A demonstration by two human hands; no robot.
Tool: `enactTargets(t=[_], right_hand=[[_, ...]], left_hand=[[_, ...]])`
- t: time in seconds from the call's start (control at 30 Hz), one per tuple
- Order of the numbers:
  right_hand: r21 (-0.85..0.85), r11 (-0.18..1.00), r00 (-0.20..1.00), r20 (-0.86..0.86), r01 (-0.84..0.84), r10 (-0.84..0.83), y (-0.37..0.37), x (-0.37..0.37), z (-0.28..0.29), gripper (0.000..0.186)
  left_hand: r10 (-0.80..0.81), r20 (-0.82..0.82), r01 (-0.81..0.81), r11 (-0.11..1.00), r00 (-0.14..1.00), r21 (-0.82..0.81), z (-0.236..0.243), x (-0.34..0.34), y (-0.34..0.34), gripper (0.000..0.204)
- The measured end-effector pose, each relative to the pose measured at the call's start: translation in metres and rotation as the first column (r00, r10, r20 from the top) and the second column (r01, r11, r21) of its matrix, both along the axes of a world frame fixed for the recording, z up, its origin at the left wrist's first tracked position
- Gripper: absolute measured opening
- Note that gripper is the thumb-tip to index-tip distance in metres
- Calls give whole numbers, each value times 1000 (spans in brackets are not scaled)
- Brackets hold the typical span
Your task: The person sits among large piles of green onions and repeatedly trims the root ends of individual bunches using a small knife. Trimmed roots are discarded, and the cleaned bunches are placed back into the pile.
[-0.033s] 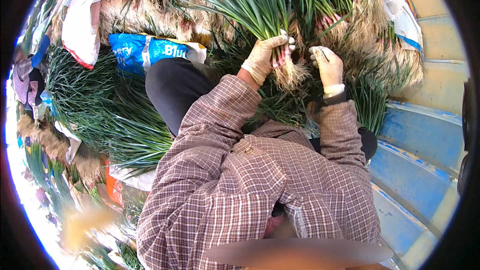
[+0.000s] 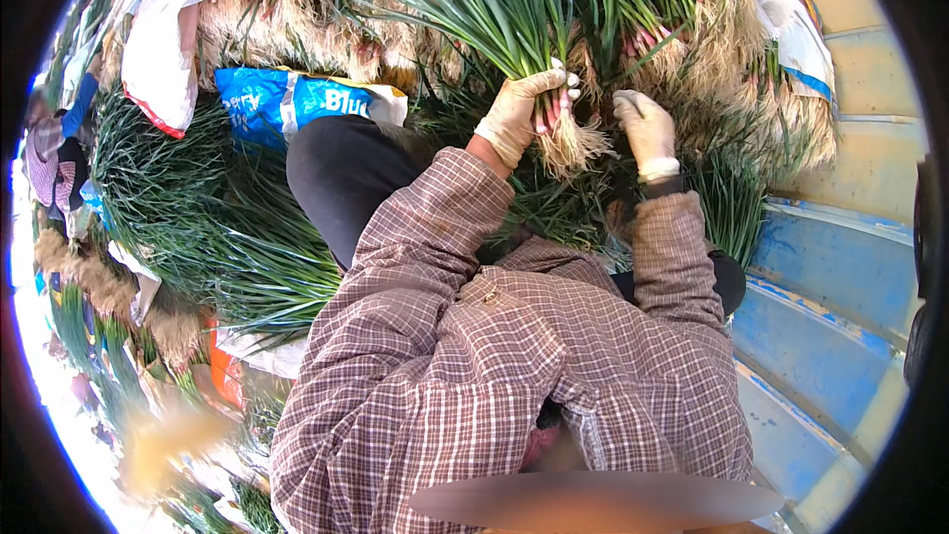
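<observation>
Gripped in my left hand (image 2: 517, 109), in a pale glove, is a bunch of green onions (image 2: 565, 143), its long leaves pointing up and back, white-pink bulbs and stringy roots below the fingers. My right hand (image 2: 643, 124), also gloved, is held just right of those roots with its fingers curled; whatever is inside them cannot be made out. Behind both hands lie more onions (image 2: 662, 35) with pale roots. My dark-trousered knee (image 2: 336, 178) is bent to the left of my left hand.
A blue plastic bag (image 2: 257, 104) and white sheeting (image 2: 158, 49) lie among the piles. Long green leaves (image 2: 237, 247) cover the left side. At far left, another person (image 2: 64, 148) works. Blue and cream ridged panels (image 2: 820, 247) run along the right.
My right hand has shifted slightly, its fingers now curled a little differently. My left hand and the bunch have barely moved.
</observation>
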State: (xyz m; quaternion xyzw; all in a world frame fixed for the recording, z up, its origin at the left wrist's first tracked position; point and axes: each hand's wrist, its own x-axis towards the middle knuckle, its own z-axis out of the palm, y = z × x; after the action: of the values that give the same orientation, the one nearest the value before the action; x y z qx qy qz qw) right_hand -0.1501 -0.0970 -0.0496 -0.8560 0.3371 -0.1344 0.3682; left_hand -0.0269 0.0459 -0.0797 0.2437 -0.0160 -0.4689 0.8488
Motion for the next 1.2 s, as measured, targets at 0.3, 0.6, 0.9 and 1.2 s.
enactTargets(t=[0.3,0.6,0.9,1.2], right_hand=[[-88,995,975,-222,-40,20,-59,4,-104,37],[14,1000,958,-287,22,-18,-61,16,-129,66],[861,450,917,351,-236,-192,-42,-45,10,29],[952,304,991,78,-42,-108,10,14,19,34]], left_hand=[[-60,69,60,998,996,-4,-12,9,8,11],[-92,30,92,996,995,-9,-11,7,9,13],[-138,-15,138,990,990,-18,-13,-7,3,16],[-345,-1,342,930,939,-137,-27,-20,-1,17]])
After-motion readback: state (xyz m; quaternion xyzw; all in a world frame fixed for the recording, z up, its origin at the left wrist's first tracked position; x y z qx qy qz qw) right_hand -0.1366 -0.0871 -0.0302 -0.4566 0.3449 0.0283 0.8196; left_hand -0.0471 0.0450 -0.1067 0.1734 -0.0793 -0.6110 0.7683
